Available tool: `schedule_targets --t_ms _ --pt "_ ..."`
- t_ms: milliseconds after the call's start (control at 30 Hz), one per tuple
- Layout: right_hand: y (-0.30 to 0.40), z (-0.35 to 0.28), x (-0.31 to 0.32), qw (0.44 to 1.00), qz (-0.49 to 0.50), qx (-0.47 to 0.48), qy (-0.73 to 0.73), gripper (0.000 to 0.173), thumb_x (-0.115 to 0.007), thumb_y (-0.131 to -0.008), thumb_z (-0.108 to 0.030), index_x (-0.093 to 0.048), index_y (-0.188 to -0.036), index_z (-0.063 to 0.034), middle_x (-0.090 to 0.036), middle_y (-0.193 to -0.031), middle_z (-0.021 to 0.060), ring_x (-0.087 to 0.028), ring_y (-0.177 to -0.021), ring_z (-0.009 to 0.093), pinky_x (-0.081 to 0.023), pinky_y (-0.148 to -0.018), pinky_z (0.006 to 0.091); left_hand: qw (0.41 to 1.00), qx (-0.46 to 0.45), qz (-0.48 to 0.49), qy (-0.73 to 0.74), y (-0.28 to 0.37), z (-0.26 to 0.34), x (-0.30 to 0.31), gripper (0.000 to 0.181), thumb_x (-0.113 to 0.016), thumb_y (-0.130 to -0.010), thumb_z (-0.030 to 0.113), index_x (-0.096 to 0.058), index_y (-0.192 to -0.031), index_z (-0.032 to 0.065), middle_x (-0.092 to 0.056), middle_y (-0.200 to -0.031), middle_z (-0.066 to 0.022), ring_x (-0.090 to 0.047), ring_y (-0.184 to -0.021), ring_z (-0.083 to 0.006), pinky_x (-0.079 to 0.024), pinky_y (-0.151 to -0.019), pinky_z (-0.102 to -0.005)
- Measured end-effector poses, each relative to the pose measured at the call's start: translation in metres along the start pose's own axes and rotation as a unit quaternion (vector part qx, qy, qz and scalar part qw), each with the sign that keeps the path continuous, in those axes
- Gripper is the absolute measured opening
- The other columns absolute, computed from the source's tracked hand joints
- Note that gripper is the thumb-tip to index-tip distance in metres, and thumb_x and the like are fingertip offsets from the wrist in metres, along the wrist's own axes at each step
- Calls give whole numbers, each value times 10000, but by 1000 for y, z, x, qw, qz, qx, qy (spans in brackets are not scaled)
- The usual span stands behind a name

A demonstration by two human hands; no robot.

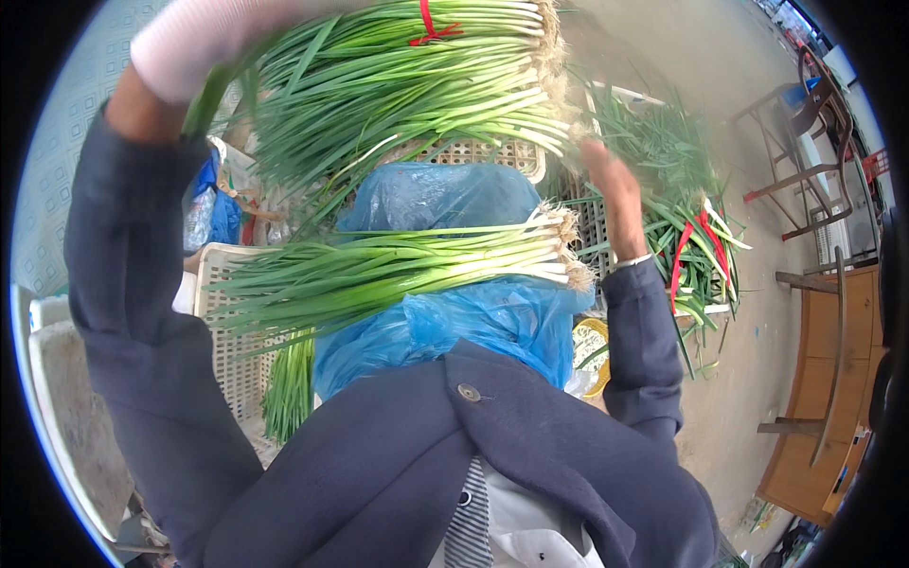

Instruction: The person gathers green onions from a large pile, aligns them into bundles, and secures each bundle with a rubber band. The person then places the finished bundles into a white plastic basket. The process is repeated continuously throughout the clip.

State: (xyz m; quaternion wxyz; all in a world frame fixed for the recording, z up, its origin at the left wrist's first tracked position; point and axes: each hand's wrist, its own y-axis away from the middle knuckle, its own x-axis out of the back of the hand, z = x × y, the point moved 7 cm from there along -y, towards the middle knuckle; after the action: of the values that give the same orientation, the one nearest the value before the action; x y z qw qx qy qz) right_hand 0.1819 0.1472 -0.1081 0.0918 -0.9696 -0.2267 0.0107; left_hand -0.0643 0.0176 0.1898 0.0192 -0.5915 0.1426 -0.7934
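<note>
Across my lap, on blue plastic sheeting (469, 319), lies a bundle of green onions (440, 266) with its roots to the right. Beyond it, a larger pile of green onions (426, 92) rests on a plastic crate, part of it tied with a red ribbon (429, 25). My left hand (206, 42), in a pale glove, is raised at the upper left and blurred; green leaves hang beside its wrist, and its fingers are not clearly visible. My right hand (612, 192) is bare and blurred, close to the root ends of the pile; its grip is unclear.
A white crate (231, 312) with green leaves stands at the left. To the right, loose leaves (660, 153) and onions with red ribbons (699, 248) fill another crate. A yellow-rimmed basin (593, 348) sits near my right sleeve. Chairs (817, 142) and a wooden cabinet (838, 383) stand farther right.
</note>
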Motion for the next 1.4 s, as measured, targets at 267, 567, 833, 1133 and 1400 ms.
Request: schedule_targets --t_ms 267,567,833,1133,1400 --pt "102 91 51 973 200 -53 -103 552 -439 -1048 -415 -550 -1340 40 -606 -1294 109 -564 -1185 201 -409 -1050 346 961 -58 -131 -238 66 30 -242 422 -707 -849 384 -515 -992 36 -606 -753 -78 -648 -623 -221 -518 -525 -352" --pt "104 105 5 913 200 -125 -334 716 -416 -1036 -514 -299 -1504 15 -446 -1461 145 -472 -1311 253 -381 -1108 396 970 -80 -166 -158 77 28 -331 1000 -750 -749 590 -347 -1488 49 -466 -1393 -233 -578 -1170 -361 -450 -967 -499" --pt "76 106 1 956 217 -88 -178 481 -488 -1040 -371 -660 -834 28 -678 -857 116 -633 -784 173 -495 -768 299 963 -12 -191 -189 89 25 -358 713 -717 -807 442 -529 -1267 -69 -627 -890 -95 -629 -787 -230 -488 -643 -378" --pt "36 81 -14 966 188 -5 -178 381 -559 -1018 -262 -599 -722 -26 -595 -702 52 -535 -670 129 -425 -685 265 956 10 -294 13 81 -5 -341 470 -782 -665 227 -582 -995 -41 -674 -843 -180 -696 -754 -338 -559 -687 -420" --pt "16 25 -29 940 -52 164 295 348 -646 -925 -274 -665 -1224 -95 -581 -1339 129 -528 -1247 300 -411 -1018 386 968 50 -247 15 86 -6 -358 492 -726 -704 151 -526 -1123 -11 -643 -894 -170 -674 -832 -345 -549 -718 -432"
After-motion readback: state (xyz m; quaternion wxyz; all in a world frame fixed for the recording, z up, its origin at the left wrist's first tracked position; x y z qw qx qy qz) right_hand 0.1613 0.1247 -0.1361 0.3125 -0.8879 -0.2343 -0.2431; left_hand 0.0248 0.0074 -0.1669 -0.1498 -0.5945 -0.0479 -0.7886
